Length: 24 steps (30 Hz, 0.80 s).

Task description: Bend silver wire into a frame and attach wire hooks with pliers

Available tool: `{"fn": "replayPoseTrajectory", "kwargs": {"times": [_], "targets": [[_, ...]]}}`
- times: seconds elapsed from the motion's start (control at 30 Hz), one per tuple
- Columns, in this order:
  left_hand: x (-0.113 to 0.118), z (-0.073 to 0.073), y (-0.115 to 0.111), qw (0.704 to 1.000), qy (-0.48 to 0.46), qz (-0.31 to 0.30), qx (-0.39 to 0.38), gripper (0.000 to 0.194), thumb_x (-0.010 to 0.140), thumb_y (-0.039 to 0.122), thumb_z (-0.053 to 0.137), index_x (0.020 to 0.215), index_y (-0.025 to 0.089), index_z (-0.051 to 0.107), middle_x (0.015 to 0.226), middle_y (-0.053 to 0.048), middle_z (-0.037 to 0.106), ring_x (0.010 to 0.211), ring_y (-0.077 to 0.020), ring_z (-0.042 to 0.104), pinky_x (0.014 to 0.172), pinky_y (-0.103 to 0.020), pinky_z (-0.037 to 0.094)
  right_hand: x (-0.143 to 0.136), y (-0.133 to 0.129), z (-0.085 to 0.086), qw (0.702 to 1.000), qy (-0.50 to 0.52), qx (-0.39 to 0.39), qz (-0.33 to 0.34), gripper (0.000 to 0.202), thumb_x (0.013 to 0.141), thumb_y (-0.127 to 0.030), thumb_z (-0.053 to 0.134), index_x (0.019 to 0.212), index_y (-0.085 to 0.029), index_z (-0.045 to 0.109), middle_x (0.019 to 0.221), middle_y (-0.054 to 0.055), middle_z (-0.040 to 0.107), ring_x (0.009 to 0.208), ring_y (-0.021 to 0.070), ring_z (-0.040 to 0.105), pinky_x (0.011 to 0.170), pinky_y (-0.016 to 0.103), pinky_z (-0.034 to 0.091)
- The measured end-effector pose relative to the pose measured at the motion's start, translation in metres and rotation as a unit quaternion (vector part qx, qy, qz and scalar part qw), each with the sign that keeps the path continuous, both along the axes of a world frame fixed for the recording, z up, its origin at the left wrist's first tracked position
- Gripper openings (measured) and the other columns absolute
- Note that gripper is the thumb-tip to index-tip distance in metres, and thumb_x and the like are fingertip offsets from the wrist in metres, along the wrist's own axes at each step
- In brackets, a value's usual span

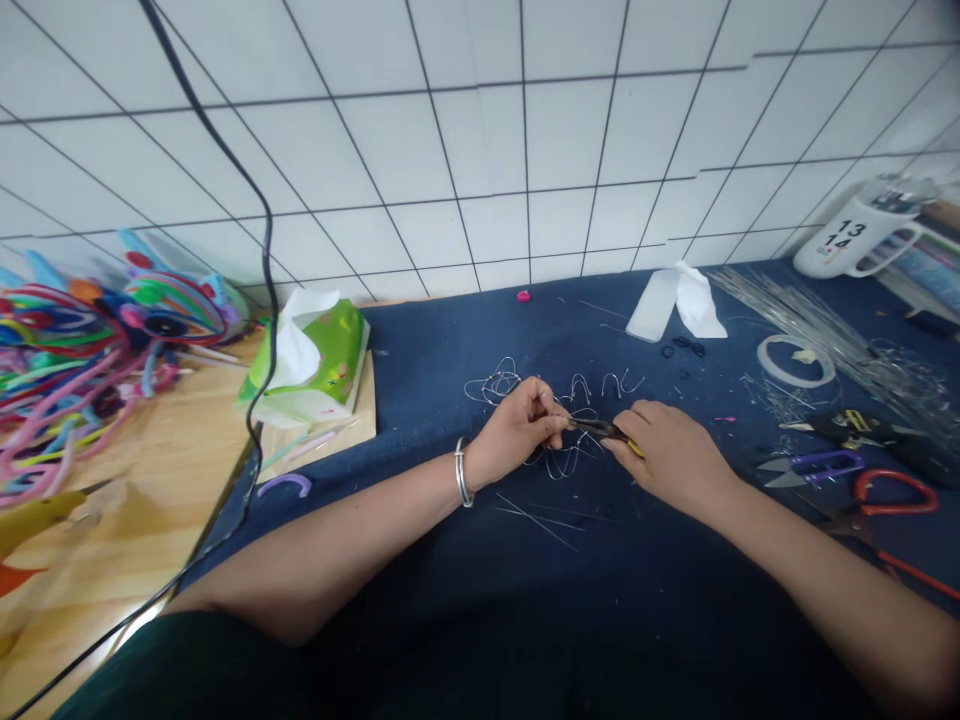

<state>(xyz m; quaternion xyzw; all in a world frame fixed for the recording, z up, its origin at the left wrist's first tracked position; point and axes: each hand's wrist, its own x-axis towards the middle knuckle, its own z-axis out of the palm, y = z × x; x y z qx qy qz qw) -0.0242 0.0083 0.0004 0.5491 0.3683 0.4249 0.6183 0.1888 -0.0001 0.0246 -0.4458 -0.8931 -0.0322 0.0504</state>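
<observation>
My left hand [529, 422], with a silver bangle [463, 474] on its wrist, pinches a thin metal wire between thumb and fingertips. My right hand [667, 452] is closed around pliers [609, 430] with yellow on the handle; their jaws meet the wire close to my left fingertips. Bent wire loops [501, 380] lie behind my left hand, and curved wire pieces [621, 383] lie beyond the pliers. More looped wire [564, 460] shows just below the hands. Nearer my body, several straight wires [541, 520] rest on the dark blue cloth [480, 580].
At right lie purple-handled scissors [823, 465], red-handled scissors [892, 497], a tape roll [796, 360] and a wire bundle [787, 310], with a white mug [851, 240] behind. A green tissue pack [322, 355] stands at left. A black cable [268, 250] hangs beside it, near colourful pipe-cleaner figures [172, 310].
</observation>
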Motion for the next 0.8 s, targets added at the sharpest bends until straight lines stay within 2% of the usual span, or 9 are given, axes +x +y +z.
{"fn": "replayPoseTrajectory", "kwargs": {"times": [0.43, 0.8], "targets": [[0.0004, 0.0026, -0.0014, 1.000, -0.010, -0.004, 0.001, 0.017, 0.078, 0.016, 0.052, 0.084, 0.017, 0.036, 0.080, -0.001, 0.057, 0.055, -0.0050, 0.052, 0.054, -0.020, 0.043, 0.0012, 0.0000, 0.0095, 0.999, -0.014, 0.042, 0.009, 0.020, 0.084, -0.032, 0.038, 0.076, -0.018, 0.049, 0.073, 0.004, 0.047, 0.071, 0.0169, 0.041, 0.065, 0.029, 0.028], [0.0014, 0.0049, -0.0030, 1.000, 0.004, 0.013, 0.008, 0.016, 0.078, 0.018, 0.053, 0.082, 0.016, 0.037, 0.083, -0.002, 0.057, 0.056, -0.0046, 0.052, 0.055, -0.020, 0.044, 0.0010, -0.0013, 0.0105, 0.998, -0.002, 0.055, 0.009, 0.020, 0.084, -0.032, 0.039, 0.074, -0.018, 0.050, 0.072, 0.003, 0.047, 0.070, 0.0163, 0.042, 0.064, 0.029, 0.029]]}}
